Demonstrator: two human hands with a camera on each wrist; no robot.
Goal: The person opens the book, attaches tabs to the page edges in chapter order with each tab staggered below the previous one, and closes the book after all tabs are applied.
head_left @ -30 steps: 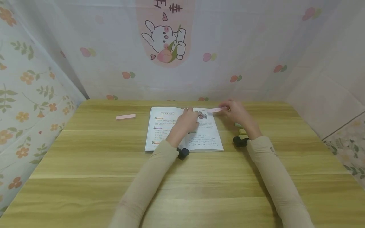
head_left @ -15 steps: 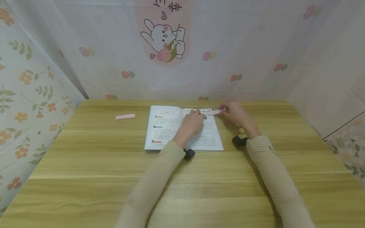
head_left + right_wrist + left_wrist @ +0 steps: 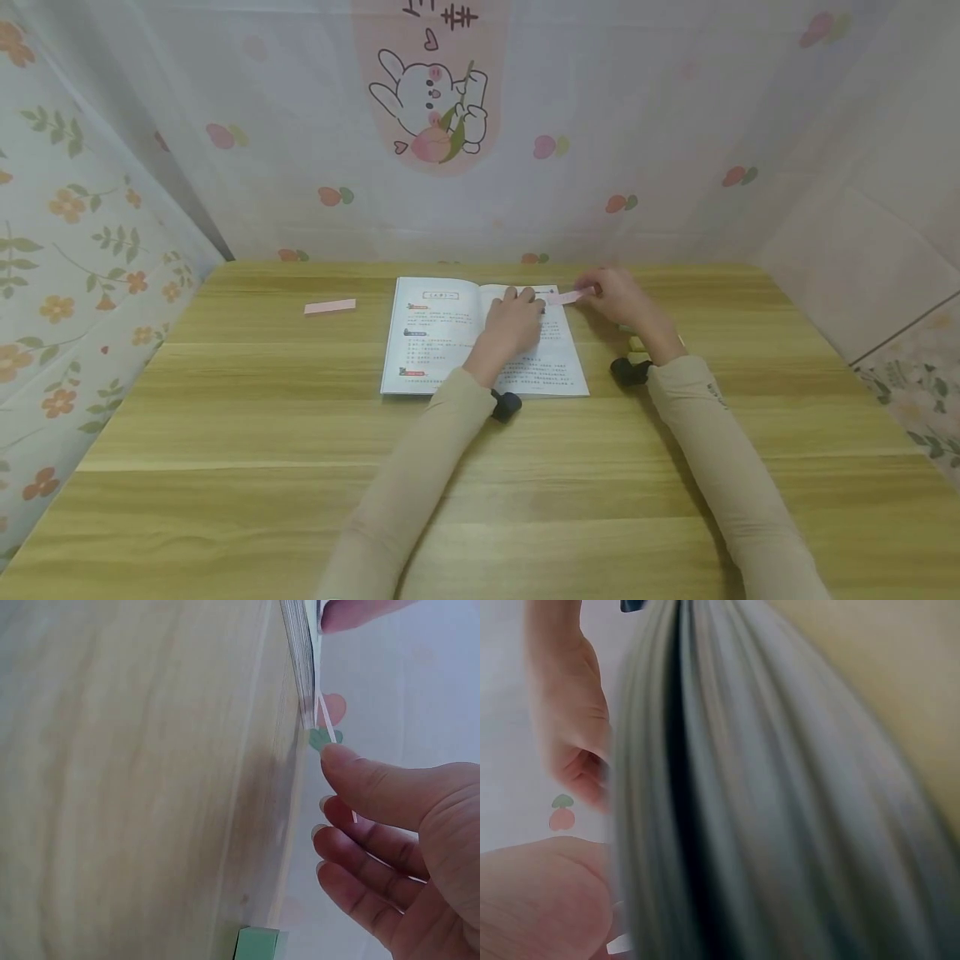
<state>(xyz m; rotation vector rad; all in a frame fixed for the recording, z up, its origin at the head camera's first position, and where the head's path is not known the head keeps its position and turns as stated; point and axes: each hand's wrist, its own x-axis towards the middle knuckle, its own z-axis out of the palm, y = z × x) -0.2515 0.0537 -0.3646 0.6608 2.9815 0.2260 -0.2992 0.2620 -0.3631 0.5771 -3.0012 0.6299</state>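
Note:
An open book (image 3: 442, 354) with printed pages lies on the wooden table. My left hand (image 3: 516, 323) rests on its right page near the top, fingers extended. My right hand (image 3: 618, 298) is just past the book's upper right edge and pinches a pink paper strip (image 3: 573, 297) between thumb and forefinger. The strip's left end overlaps the page beside my left fingertips. In the right wrist view, the strip (image 3: 328, 718) runs from my thumb to the book's edge, the other fingers loosely bent below. The left wrist view is mostly filled by blurred page edges (image 3: 780, 787).
A flat pink pad of strips (image 3: 330, 307) lies on the table left of the book. Small yellow blocks (image 3: 637, 344) are partly hidden by my right wrist, with a green block (image 3: 256, 943) near them. A printed curtain (image 3: 570, 208) hangs behind the table.
My left hand has slid right across the page, from near the spine toward the pink strip. The right hand stays nearly in place, still pinching the strip.

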